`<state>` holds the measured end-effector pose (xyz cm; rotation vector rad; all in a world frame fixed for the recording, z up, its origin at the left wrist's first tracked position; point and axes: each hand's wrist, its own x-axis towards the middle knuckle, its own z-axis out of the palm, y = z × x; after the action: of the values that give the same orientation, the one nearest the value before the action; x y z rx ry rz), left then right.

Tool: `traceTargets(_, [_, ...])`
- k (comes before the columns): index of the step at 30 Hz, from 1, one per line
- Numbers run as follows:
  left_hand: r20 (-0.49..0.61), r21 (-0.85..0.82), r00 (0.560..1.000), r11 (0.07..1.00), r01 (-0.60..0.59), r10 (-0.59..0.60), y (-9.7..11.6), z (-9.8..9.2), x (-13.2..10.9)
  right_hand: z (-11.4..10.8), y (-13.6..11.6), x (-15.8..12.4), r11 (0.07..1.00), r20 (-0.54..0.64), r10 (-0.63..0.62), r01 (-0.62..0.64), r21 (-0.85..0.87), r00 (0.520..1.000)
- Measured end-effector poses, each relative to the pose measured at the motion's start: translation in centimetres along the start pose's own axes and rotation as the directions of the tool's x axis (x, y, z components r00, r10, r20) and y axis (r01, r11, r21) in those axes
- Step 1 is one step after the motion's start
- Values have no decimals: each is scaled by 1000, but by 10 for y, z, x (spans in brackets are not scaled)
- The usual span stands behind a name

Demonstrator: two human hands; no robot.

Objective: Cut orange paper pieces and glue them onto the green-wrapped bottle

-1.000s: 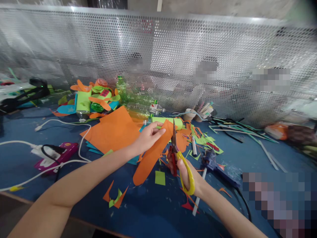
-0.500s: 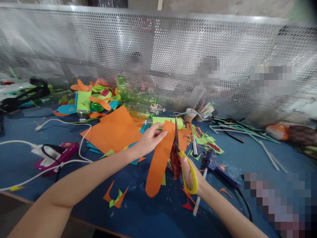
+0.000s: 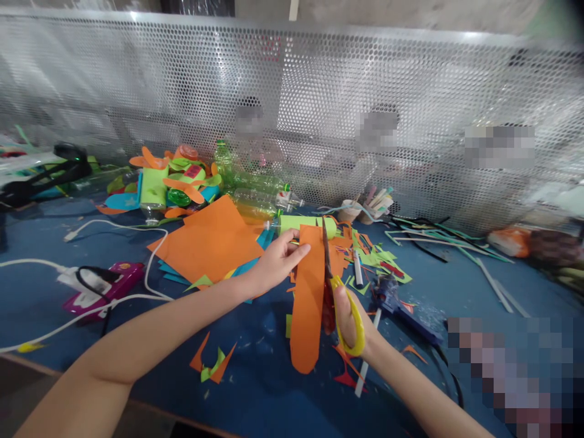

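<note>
My left hand pinches a long orange paper strip near its top; the strip hangs with its rounded end toward me. In my right hand are yellow-handled scissors, blades pointing away and lying along the right side of the strip's upper part. The blades look nearly closed; whether they touch the paper I cannot tell. Behind the strip, a bottle wrapped in light green paper lies on its side. Something red on the table is partly hidden behind the scissors.
Orange sheets lie left of centre, with decorated bottles behind them. A blue glue gun and paper scraps lie to the right. A purple power strip with white cables is at left. A perforated metal screen stands behind.
The orange strip has turned so that its rounded lower end swung right and it now hangs nearly straight toward me. My left hand has shifted slightly right; the scissors have hardly moved.
</note>
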<state>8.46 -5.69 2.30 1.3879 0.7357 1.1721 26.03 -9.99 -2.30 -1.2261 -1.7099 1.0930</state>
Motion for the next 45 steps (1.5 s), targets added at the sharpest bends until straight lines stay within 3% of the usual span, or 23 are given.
traceTargets(13, [31, -99, 999, 995, -24, 27, 2, 0, 0, 0, 5, 1, 998, 12, 13, -13, 54, 1000])
traceTargets(23, [-80, -64, 997, 998, 15, -20, 8, -5, 3, -2, -12, -1, 999, 48, 1, -4, 50, 999])
traceTargets(36, [-74, -73, 996, 997, 39, -44, 9, -4, 3, 1, -15, -1, 997, 22, 45, -46, 58, 999])
traceTargets(45, [-152, 72, 988, 997, 10, 1, 5, -11, 6, -1, -13, -1, 996, 26, 72, -73, 52, 997])
